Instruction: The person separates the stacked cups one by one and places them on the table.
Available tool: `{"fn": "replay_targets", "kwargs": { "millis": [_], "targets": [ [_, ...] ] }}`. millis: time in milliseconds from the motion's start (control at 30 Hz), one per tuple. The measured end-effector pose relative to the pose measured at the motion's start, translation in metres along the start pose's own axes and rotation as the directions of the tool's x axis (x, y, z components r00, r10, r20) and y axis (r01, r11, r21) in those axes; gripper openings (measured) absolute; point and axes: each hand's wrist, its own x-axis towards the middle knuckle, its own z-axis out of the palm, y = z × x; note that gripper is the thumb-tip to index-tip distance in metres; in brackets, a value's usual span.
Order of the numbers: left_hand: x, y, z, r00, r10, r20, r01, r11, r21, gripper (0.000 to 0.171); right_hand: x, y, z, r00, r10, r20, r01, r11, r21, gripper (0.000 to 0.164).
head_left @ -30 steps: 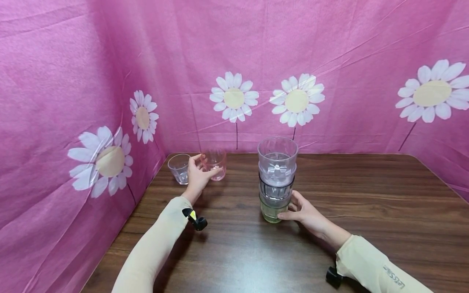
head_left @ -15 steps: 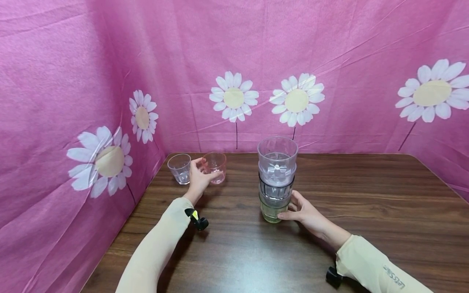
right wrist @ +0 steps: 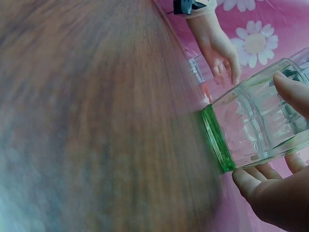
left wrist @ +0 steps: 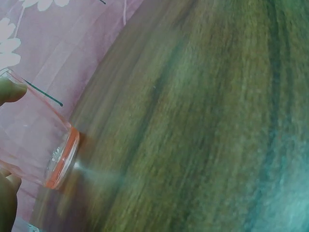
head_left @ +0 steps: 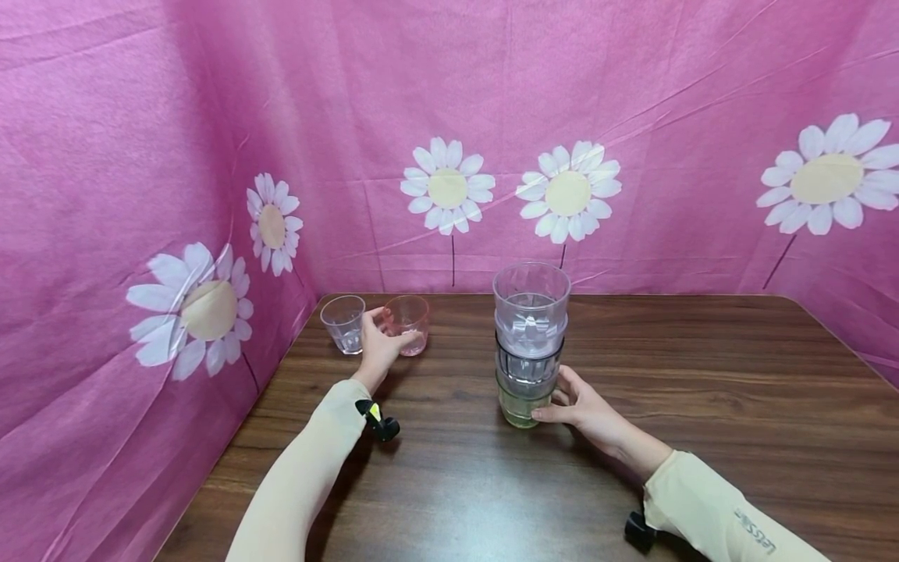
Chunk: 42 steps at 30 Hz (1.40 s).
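My left hand [head_left: 379, 345] grips a pink-tinted clear tumbler [head_left: 416, 316] at the far left of the table, thumb on the near side. In the left wrist view this tumbler [left wrist: 36, 133] stands upright on the wood, its thick base orange-pink. Just left of that hand sits a colourless tumbler [head_left: 344, 324]. Right of the table's middle rises a stack of nested tumblers. A green tumbler [head_left: 518, 410] is lowest, a dark-rimmed one [head_left: 528, 365] above it, then a pale lilac one [head_left: 531, 334] and a clear one [head_left: 531, 285] on top. My right hand [head_left: 586, 412] holds the green tumbler from the right.
The brown wood-grain table [head_left: 702, 375] runs back to a pink cloth [head_left: 351, 117] printed with white daisies. The cloth also hangs along the left and right sides. A black wrist camera [head_left: 379, 425] is strapped over the left sleeve.
The left hand has brought the pink tumbler down and slightly nearer, then a little leftward toward the colourless tumbler. The right hand and the stack have stayed in place.
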Motion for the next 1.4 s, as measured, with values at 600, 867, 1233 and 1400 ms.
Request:
{"fn": "replay_targets", "kwargs": {
  "millis": [600,867,1233,1400],
  "targets": [
    [0.001,0.000,0.001,0.999,0.034,0.005,-0.034,0.995,0.093,0.083,0.002,0.000,-0.002,1.000,0.029,-0.002,-0.029,1.000,-0.007,0.084],
    [-0.002,0.005,0.004,0.999,0.052,-0.007,-0.051,0.989,0.138,0.085,0.002,0.001,-0.002,1.000,0.019,-0.002,-0.019,1.000,-0.005,0.082],
    [-0.003,0.016,0.005,0.989,0.140,-0.036,-0.129,0.967,0.219,0.095,0.002,0.002,-0.002,1.000,0.015,-0.003,-0.015,1.000,-0.001,0.081],
    [-0.006,0.028,0.008,0.970,0.236,-0.049,-0.220,0.949,0.225,0.094,0.002,0.001,-0.003,1.000,0.009,-0.001,-0.009,1.000,0.008,0.081]
  ]
}}
